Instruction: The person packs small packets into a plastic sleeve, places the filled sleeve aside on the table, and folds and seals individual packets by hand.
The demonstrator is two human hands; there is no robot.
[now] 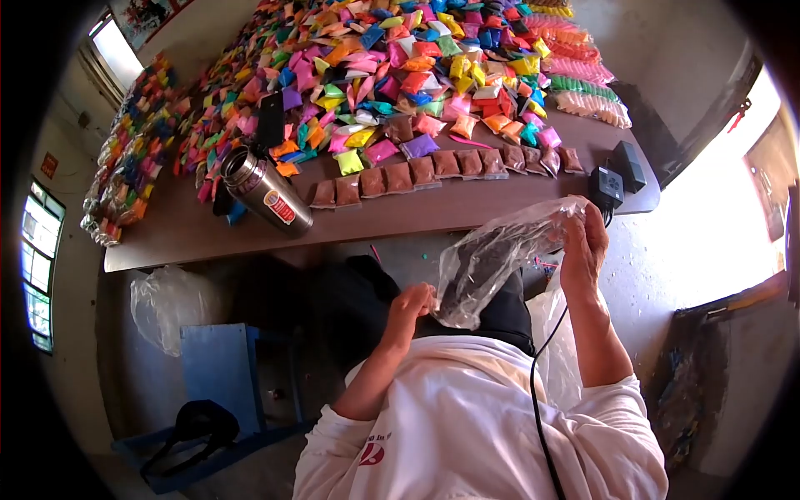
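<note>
A clear plastic bag is stretched between my two hands, over my lap and in front of the table edge. My left hand pinches its lower left end, fingers closed. At the upper right, my right hand grips the other end near the table's edge, with the fingers wrapped in the film. The bag looks see-through, with nothing I can make out inside. Beyond it, a row of small brown packets lies along the table.
Colourful packets are heaped across the table. A steel flask, a dark phone-like object and black boxes stand near its front. A blue chair is at the lower left. A black cable runs down my front.
</note>
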